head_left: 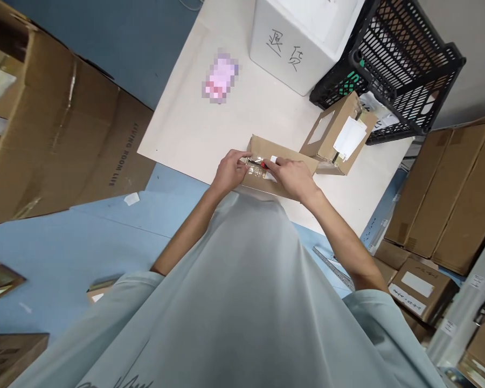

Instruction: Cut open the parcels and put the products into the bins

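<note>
A small cardboard box with clear tape across it lies at the table's front edge, close to my body. My left hand grips its left end, with fingers bent over the taped top. My right hand is closed over the top of the box around a small red and black tool, which looks like a box cutter; most of it is hidden under my fingers. The tool's dark end points left along the tape, toward my left fingertips. A white label shows partly beneath my right hand.
Right of my hands stands another labelled carton, against a black plastic crate. Behind is a white foam box. A blurred pink item lies on the white table. Large cartons stand left; stacked boxes fill the right.
</note>
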`<state>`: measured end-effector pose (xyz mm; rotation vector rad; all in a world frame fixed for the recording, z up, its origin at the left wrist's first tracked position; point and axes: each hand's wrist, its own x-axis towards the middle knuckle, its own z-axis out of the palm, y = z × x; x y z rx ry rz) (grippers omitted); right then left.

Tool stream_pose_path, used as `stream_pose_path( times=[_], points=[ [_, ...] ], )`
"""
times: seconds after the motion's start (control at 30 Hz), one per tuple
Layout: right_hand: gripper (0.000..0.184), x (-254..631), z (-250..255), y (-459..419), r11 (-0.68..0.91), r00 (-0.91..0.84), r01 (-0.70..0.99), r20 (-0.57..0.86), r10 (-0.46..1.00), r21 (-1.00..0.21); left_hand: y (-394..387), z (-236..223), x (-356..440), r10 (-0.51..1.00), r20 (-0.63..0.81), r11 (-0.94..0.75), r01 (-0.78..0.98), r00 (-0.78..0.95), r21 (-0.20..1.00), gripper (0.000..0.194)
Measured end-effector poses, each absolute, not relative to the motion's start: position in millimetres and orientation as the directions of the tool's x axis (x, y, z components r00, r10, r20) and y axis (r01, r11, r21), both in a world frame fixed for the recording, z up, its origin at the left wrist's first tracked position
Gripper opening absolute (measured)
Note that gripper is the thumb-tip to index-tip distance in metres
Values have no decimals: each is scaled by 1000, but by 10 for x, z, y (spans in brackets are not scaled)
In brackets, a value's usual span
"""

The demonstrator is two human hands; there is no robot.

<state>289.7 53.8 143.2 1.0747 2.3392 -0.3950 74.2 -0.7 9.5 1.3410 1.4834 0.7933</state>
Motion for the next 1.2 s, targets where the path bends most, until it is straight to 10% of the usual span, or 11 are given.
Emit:
stream_pose_path(
  times=[0.67,1.2],
  points=[
    [38,3198,1411,467,640,-474,768,-635,611,43,14,110,757,972,-232,199,376,44,905,44],
    [38,4673,1065,-19,278,-195,958,-561,805,66,49,161,752,968,-249,217,443,15,870,42]
  ],
)
